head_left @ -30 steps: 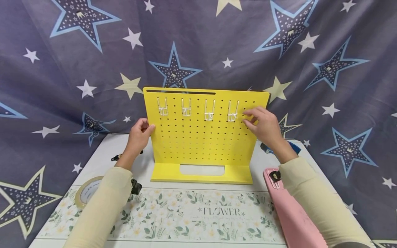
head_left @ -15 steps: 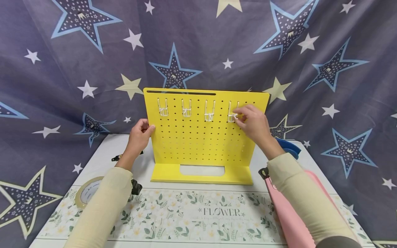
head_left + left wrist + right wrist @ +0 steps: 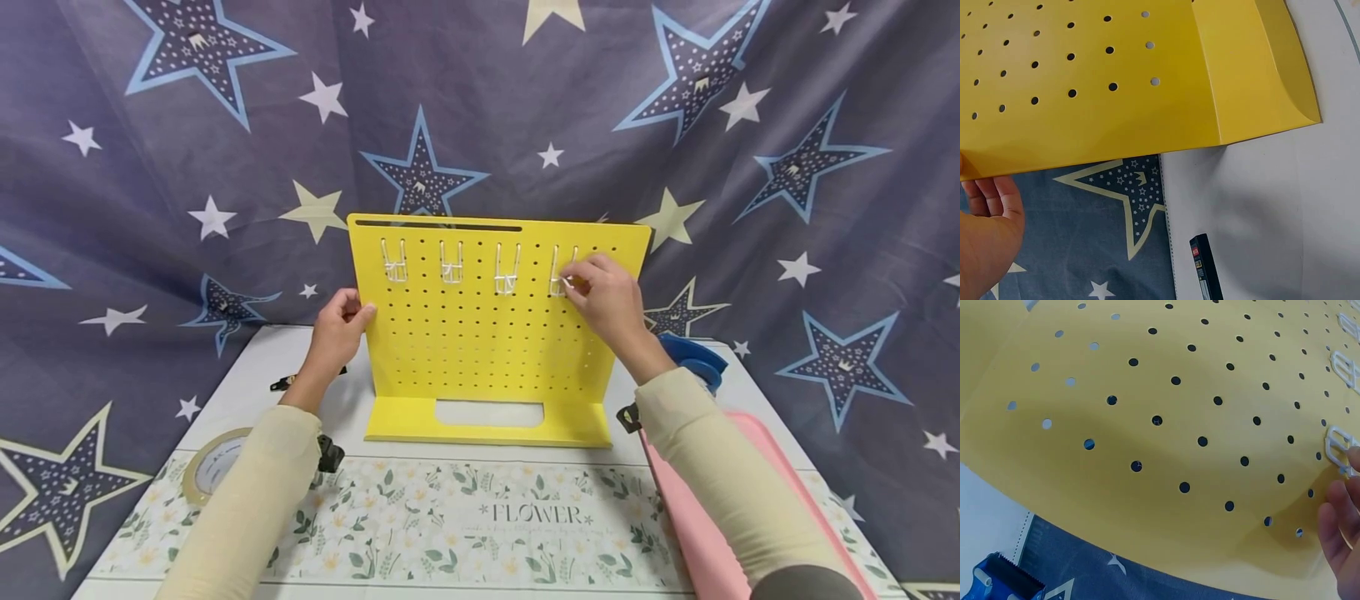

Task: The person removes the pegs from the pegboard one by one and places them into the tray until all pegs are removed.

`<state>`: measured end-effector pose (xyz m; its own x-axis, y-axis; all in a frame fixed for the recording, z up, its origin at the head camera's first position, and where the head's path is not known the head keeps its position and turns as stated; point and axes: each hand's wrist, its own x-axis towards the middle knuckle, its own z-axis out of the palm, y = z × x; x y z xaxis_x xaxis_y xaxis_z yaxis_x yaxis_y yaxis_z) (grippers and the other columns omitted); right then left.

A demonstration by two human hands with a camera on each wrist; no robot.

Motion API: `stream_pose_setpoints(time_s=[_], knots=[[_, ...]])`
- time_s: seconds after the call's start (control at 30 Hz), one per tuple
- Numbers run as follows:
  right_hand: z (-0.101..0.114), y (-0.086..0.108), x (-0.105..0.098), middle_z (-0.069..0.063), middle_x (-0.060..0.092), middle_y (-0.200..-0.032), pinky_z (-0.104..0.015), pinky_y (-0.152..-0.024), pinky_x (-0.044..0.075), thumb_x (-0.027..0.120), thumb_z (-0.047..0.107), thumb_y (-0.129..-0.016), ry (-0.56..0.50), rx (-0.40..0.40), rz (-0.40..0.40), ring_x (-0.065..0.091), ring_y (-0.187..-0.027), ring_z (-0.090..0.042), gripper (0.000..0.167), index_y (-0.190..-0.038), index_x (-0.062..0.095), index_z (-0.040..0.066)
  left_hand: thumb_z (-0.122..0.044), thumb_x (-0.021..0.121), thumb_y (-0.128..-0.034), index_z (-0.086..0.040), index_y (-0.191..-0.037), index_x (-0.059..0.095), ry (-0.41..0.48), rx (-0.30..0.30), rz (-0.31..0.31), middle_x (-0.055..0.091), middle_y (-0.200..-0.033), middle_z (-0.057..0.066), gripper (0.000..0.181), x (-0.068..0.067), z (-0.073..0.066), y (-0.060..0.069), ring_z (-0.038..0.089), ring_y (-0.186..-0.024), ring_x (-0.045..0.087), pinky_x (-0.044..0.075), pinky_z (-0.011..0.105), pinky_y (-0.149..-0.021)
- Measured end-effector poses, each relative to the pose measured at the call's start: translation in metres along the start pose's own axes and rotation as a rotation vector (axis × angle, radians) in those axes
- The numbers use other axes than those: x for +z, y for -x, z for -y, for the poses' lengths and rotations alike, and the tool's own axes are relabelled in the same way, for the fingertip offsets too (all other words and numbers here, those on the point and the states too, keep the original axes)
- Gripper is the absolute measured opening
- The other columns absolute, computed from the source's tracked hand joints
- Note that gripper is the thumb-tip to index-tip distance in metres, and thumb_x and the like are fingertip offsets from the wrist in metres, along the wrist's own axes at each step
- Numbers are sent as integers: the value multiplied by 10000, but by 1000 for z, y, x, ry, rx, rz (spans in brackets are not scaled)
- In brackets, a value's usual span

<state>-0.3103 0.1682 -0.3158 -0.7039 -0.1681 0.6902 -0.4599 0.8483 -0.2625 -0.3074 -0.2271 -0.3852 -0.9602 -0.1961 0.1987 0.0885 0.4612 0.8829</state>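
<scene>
yellow pegboard (image 3: 468, 342) stands upright on its own base; no shift noted over the last second. left hand (image 3: 337, 327) grips the pegboard's left edge, thumb on the front face, other fingers curled behind. right hand (image 3: 611, 302) shows the change: a second ago thumb and forefinger are parted, just right of the rightmost hook (image 3: 557, 285); now they are nearly together at its lower end and appear to pinch it. whether they push or pull cannot be told. that white hook sits near the pegboard's upper right corner. in my judgement, work passes from reaching to handling, the left hand steadying. other three hooks (image 3: 452, 271) line the pegboard's upper part, farther left, untouched. right of the pegboard lies a blue tape dispenser (image 3: 701, 358); nearer, a pink tray-like item (image 3: 708, 492), partly hidden by the sleeve (image 3: 738, 475).
</scene>
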Motion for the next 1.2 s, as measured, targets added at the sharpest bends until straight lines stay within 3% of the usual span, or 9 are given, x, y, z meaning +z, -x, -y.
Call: stream_pose_setpoints(time_s=[0.3,0.57,0.93,1.2], knots=[[-1,2,-1,-53,663,-977,-373,-712,553,762,183,-929,7,-40,-26,635,-814,-226,108,-1015,778,120,-301,567,-1056,-108,-1265,526,-10,4,-1,532,-1067,66,286,1,0,0,214,-954,529,473,322,-849],[-3,1,-4,-57,689,-945,-375,-664,551,793,179,-901,36,-168,-96,668,-774,-226,80,-950,773,118,-292,556,-1062,-96,-1279,519,-14,13,6,539,-1091,91,294,0,1,0,238,-960,524,465,347,-859],[-3,10,-22,-48,675,-919,-363,-661,552,797,144,-891,-3,-153,-89,665,-757,-216,68,-952,773,126,-300,554,-1063,-95,-1274,521,-27,22,6,535,-1077,81,296,0,0,-1,229,-954,527,469,336,-851],[-22,27,-41,-47,690,-923,-361,-655,517,813,104,-865,8,-126,-62,643,-743,-206,86,-941,776,124,-306,555,-1062,-93,-1254,516,-35,17,7,514,-1052,68,289,0,1,0,228,-940,518,467,338,-846]])
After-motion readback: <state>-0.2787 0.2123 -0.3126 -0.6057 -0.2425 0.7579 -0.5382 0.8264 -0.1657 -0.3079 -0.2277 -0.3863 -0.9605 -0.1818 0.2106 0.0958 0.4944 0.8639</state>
